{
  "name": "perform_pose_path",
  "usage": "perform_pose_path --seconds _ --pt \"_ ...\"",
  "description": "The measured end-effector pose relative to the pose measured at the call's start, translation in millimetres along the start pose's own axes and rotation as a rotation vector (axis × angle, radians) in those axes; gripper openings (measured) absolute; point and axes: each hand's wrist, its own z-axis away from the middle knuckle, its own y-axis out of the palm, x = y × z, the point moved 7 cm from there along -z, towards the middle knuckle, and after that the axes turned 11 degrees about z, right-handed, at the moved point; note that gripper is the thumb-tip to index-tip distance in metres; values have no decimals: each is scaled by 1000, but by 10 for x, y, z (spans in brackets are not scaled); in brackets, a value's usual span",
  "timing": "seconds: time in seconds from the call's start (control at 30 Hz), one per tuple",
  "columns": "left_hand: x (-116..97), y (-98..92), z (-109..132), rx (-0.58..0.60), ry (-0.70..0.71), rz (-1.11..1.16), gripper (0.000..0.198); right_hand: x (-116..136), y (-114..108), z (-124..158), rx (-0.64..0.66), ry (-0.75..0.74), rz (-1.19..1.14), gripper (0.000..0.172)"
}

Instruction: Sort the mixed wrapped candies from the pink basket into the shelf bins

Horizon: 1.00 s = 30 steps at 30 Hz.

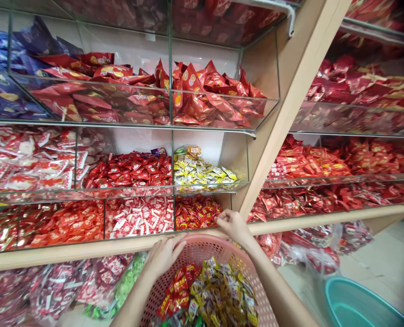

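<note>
Left hand (162, 257) on one pink basket (202, 247) — right hand (233, 225) at red candies (197, 213).

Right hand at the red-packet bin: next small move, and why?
Probably pinch a few red packets from the bin with the right hand and drop them in the basket: the fingers sit at the bin's front edge, and the left hand is on the basket rim.

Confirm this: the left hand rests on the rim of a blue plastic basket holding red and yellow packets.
Wrong colour: the basket is pink, not blue, as the head view shows. The left hand does rest on its rim, and it holds red and yellow packets.
</note>
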Motion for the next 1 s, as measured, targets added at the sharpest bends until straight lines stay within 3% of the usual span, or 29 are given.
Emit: perform_pose_path --seconds 0.1,0.17,0.37,0.63,0.7,0.8,0.9,1.0 --pt "7 7 -3 -2 3 2 43 -44 198 128 216 114 -551 29" --pt "10 8 -4 -4 3 -2 44 -33 335 237 335 188 -778 31" --pt "-33 -7 4 11 8 2 43 31 588 454 523 253 -960 30" --pt "-62 -18 7 16 -9 -63 45 147 812 682 743 142 -835 33" --pt "-51 -17 9 14 -17 -77 46 101 894 698 745 120 -763 34" --pt "-42 -11 11 11 -13 -65 45 -26 1028 659 662 18 -528 24" --pt "-36 -3 9 10 -6 -54 45 -119 1121 599 476 -169 -117 11" --pt "-27 3 6 10 -9 -61 46 -90 1196 611 334 -319 157 21"
